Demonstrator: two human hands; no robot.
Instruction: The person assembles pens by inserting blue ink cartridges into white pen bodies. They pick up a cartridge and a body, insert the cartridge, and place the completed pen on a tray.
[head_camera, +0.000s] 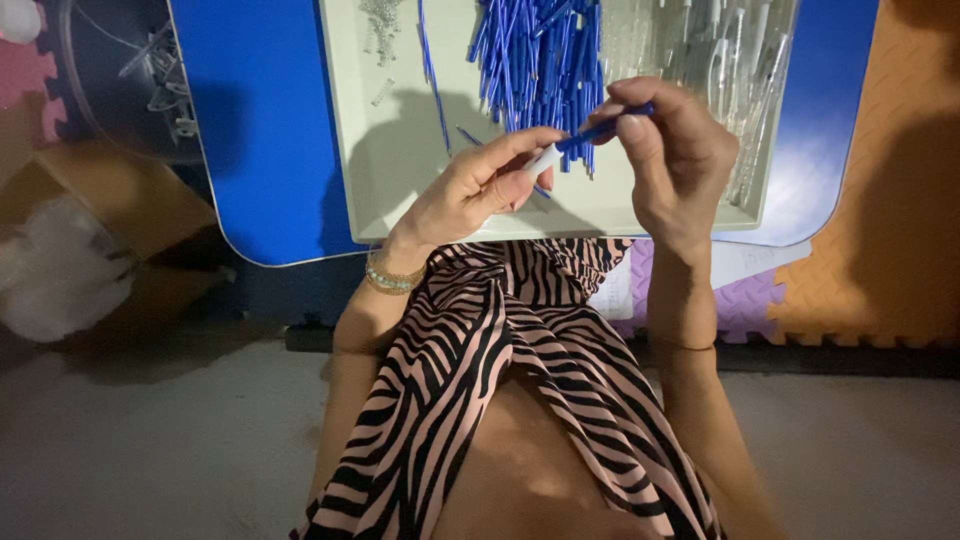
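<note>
My left hand pinches the white end of a pen above the near edge of a pale tray. My right hand grips the blue end of the same pen, fingers curled over it. Just beyond my hands lies a pile of blue pen parts in the tray's middle. Clear plastic pen barrels fill the tray's right side. A bracelet circles my left wrist.
The tray sits on a blue table. Small metal springs lie at the tray's far left. A cardboard box with white stuffing stands at left. Orange and purple foam mats cover the floor at right.
</note>
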